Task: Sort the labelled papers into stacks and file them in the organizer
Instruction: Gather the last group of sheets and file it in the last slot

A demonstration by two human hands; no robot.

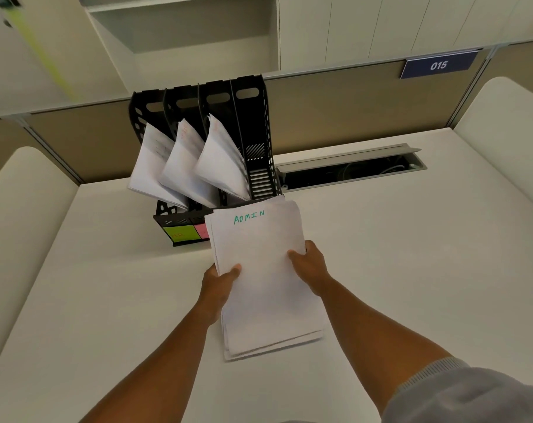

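Note:
A stack of white papers (pixel 259 239), its top sheet marked "ADMIN" in green, is held over the desk in front of the organizer. My left hand (pixel 218 283) grips its left edge with the thumb on top. My right hand (pixel 308 264) grips its right edge the same way. The black organizer (pixel 253 123) stands upright at the back of the desk with several slots. Its three left slots each hold a leaning sheaf of papers (pixel 183 160); the rightmost slot holds none. A green label (pixel 178 233) and a pink label (pixel 202 231) show on its front base; the stack hides the rest.
The white desk (pixel 106 300) stretches wide on both sides. An open cable trough (pixel 350 170) runs along the back right. A beige partition with a blue "015" sign (pixel 439 65) stands behind, with white cabinets above.

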